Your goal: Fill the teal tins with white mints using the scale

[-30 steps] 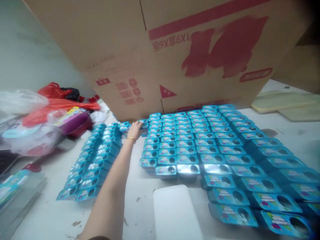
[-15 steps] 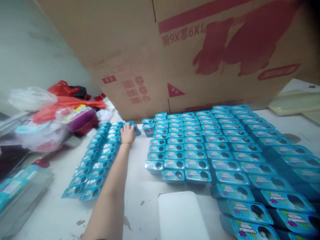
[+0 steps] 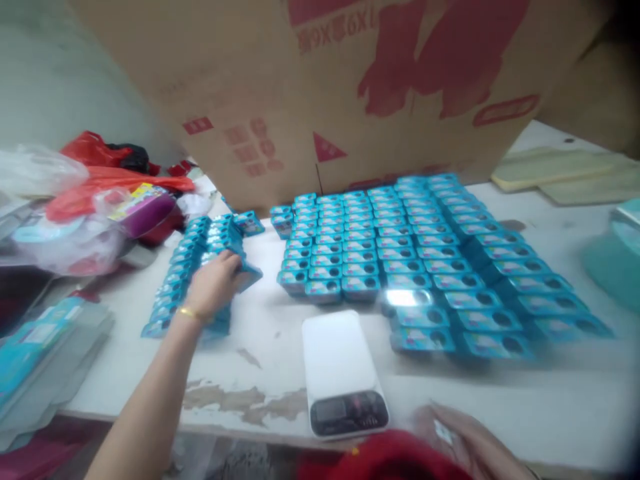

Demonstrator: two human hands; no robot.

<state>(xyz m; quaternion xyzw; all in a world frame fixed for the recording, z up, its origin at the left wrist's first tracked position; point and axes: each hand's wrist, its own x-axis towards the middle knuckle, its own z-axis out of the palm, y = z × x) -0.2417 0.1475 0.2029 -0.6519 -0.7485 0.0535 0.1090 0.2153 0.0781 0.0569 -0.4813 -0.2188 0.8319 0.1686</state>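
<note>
My left hand (image 3: 216, 281), with a yellow bangle at its wrist, is at the left block of small blue boxes (image 3: 177, 283). Its fingers are closed on a blue box (image 3: 250, 275) that sticks out tilted to the right of the rows. At the lower right my right hand (image 3: 453, 430) is smeared by motion; its fingers are bent around something small, whitish and partly clear that I cannot make out. Between the hands lies a white scale (image 3: 340, 360) with a dark display panel. A larger block of blue boxes (image 3: 360, 250) stands behind it in rows.
A big cardboard carton (image 3: 240, 87) walls off the back of the table (image 3: 270, 360). Plastic bags (image 3: 90, 190) and a purple item (image 3: 150, 212) are piled at the left. Flat blue packaging (image 3: 40, 347) lies front left. Pale slabs (image 3: 560, 170) and a teal container (image 3: 615, 253) are at the right.
My left hand has come from the far end of the left rows toward me, and a box is now in it. My right hand has come into view at the lower right. The view has tilted down.
</note>
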